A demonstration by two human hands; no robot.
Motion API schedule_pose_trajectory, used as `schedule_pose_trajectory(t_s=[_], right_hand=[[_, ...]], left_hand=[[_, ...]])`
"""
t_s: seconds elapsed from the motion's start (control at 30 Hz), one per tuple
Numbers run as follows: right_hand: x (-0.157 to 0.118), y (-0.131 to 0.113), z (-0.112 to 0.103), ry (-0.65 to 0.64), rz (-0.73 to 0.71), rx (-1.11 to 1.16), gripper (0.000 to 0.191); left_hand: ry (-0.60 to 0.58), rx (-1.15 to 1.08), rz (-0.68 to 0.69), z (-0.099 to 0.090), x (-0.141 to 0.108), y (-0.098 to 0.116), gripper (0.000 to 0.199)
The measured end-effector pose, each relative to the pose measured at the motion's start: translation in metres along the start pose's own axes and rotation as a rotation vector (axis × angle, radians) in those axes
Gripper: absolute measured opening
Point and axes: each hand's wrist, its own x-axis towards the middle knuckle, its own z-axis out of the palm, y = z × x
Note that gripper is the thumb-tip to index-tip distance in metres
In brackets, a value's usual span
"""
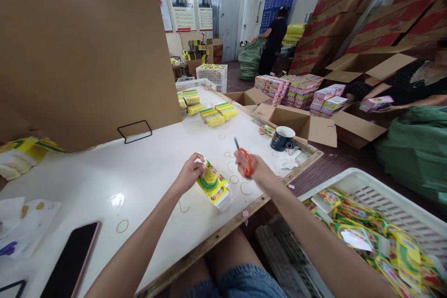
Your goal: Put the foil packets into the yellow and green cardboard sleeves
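Head view: my left hand (190,173) pinches one end of a yellow packet bundle (214,185), tilting it off the white table (139,177), while my right hand (252,167) grips red-handled scissors (244,158) beside it, loose rubber bands (236,179) scattered underneath within reach.

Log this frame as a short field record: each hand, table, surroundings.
left hand: holds a yellow packet at its top end
right hand: grips red scissors, blades up
table: white, with rubber bands, phone, mug
right side: white crate of packets
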Motion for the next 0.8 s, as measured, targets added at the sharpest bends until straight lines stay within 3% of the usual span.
schedule_pose_trajectory(t_s=[0.1,0.2,0.33,0.4,0.53,0.67,0.8], right_hand=[[0.036,0.016,-0.027,0.109,0.043,-0.197,0.034],[0.046,0.030,-0.030,0.150,0.044,-0.358,0.027],[0.024,0.031,-0.003,0.151,-0.129,-0.447,0.025],[0.007,0.026,0.018,0.067,-0.299,-0.443,0.023],[-0.019,0.025,0.048,-0.036,-0.612,-0.381,0.014],[-0.025,0.034,0.054,0.016,-0.633,-0.311,0.012],[-0.019,0.038,0.054,0.003,-0.607,-0.190,0.014]], left_hand=[[0.013,0.036,-0.020,-0.002,0.001,0.000,0.028],[0.029,0.084,-0.034,-0.001,0.001,-0.001,0.031],[0.051,0.175,-0.056,-0.001,0.005,-0.007,0.031],[0.076,0.238,-0.065,-0.007,0.009,-0.012,0.032],[0.200,0.399,-0.076,-0.037,0.016,-0.029,0.032],[0.305,0.533,-0.083,-0.063,0.013,-0.050,0.033],[0.310,0.567,-0.035,-0.047,0.015,-0.067,0.032]])
